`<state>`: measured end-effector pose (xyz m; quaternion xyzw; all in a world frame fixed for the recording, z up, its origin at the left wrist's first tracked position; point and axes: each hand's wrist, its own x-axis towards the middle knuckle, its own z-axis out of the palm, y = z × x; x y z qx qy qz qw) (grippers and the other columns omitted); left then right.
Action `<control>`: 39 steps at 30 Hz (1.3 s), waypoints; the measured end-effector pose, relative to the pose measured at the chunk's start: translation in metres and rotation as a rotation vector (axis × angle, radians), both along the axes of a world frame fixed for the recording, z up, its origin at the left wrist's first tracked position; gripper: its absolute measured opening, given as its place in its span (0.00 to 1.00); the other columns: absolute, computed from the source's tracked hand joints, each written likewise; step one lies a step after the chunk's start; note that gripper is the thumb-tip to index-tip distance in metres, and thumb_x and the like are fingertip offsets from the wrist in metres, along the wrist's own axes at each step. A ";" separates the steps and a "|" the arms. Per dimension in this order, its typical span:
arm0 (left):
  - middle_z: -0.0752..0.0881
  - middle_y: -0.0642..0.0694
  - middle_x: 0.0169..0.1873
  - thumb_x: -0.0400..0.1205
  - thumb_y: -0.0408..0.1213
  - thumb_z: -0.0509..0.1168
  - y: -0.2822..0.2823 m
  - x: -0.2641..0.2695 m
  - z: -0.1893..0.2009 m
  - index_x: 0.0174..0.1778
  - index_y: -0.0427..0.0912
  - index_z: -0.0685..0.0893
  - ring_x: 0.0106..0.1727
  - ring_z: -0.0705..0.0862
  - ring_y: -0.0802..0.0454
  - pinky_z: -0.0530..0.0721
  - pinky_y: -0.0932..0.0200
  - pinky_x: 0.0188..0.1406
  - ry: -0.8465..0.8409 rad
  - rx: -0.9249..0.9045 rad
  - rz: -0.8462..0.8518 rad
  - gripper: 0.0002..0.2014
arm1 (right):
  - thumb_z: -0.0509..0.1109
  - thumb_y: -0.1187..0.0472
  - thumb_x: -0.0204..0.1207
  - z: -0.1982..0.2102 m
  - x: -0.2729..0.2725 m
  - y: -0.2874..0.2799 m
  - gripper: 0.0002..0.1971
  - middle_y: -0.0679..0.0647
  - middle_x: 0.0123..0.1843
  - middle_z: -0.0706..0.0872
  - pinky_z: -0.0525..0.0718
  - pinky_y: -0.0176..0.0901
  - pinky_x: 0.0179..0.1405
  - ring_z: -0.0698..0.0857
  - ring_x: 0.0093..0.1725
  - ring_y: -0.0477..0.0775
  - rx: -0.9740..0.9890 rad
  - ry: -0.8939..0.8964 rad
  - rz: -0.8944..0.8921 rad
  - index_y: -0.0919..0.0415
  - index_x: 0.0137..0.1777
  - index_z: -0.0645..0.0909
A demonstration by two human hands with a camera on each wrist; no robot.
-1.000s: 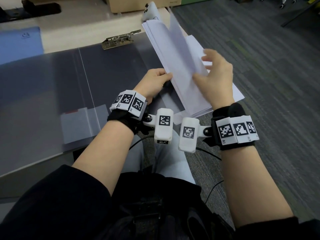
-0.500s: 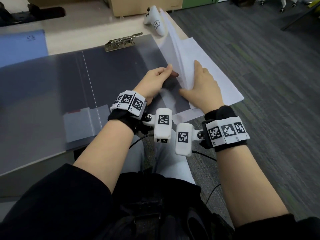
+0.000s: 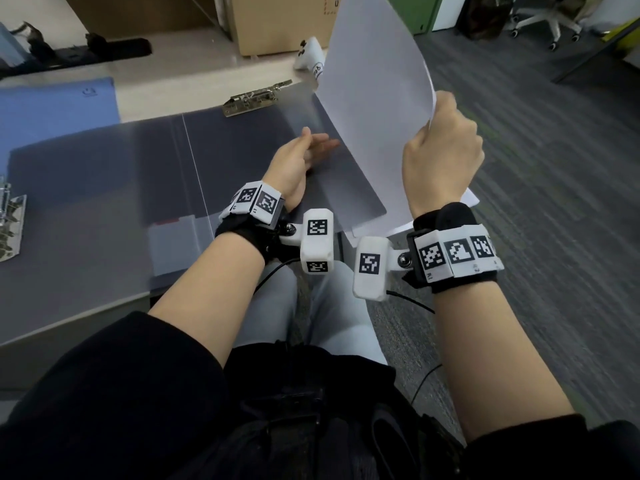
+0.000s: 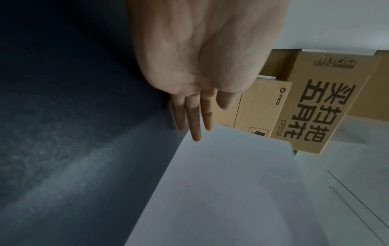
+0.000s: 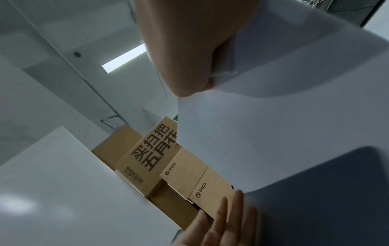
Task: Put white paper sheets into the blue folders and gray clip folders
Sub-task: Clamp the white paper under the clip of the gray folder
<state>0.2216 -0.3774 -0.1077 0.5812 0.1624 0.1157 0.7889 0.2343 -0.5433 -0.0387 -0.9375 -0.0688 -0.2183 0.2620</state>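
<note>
the room has a gray carpet floor (image 3: 554,202) and a pale table (image 3: 180,60) at the left. a big gray clip folder (image 3: 138,181) lies open and flat on the table, with its metal clip (image 3: 257,98) at the far edge. a blue folder (image 3: 52,109) lies flat beyond it, at the far left. another metal clip (image 3: 10,220) peeks in at the left edge. brown boxes (image 3: 277,22) stand past the table, and a white controller (image 3: 311,57) lies on the table near them.

the person sits at the table. the right hand (image 3: 441,161) is closed tight on the edge of a white paper sheet (image 3: 374,109) and holds it up in the air, just above the right side of the gray clip folder. the sheet bends a little and stands almost upright. in the right wrist view the thumb (image 5: 189,58) presses on the paper.

the left hand (image 3: 298,161) is open, with its fingers (image 4: 194,119) straight and close together. it sits on the right half of the gray clip folder, and the fingertips are near the low edge of the sheet. it holds nothing.

more white sheets (image 3: 471,199) lie under the folder's right edge and stick out past the table.
</note>
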 end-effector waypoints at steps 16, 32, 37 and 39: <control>0.87 0.48 0.52 0.86 0.37 0.56 0.047 -0.032 0.085 0.57 0.43 0.79 0.54 0.87 0.52 0.86 0.52 0.58 -0.212 0.136 0.329 0.08 | 0.57 0.75 0.71 0.023 -0.005 0.042 0.16 0.40 0.31 0.75 0.69 0.28 0.32 0.72 0.28 0.35 0.744 -0.399 0.376 0.75 0.56 0.80; 0.82 0.48 0.63 0.85 0.43 0.57 0.061 -0.079 0.078 0.69 0.36 0.74 0.67 0.79 0.50 0.75 0.48 0.74 -0.141 0.328 0.417 0.19 | 0.75 0.71 0.70 -0.006 -0.001 0.076 0.05 0.45 0.31 0.87 0.84 0.42 0.42 0.85 0.37 0.48 1.177 0.300 0.607 0.62 0.38 0.84; 0.78 0.44 0.69 0.86 0.46 0.53 0.064 -0.081 0.073 0.72 0.36 0.70 0.71 0.76 0.52 0.71 0.48 0.76 -0.139 0.335 0.422 0.22 | 0.76 0.69 0.71 -0.011 -0.001 0.078 0.05 0.44 0.31 0.87 0.83 0.40 0.41 0.84 0.36 0.45 1.193 0.314 0.598 0.62 0.37 0.84; 0.73 0.54 0.71 0.88 0.45 0.50 0.063 -0.081 0.068 0.75 0.41 0.67 0.73 0.70 0.60 0.65 0.62 0.77 -0.107 0.324 0.439 0.21 | 0.76 0.67 0.72 -0.013 -0.004 0.080 0.07 0.47 0.31 0.84 0.80 0.39 0.39 0.81 0.36 0.46 1.173 0.307 0.592 0.63 0.35 0.82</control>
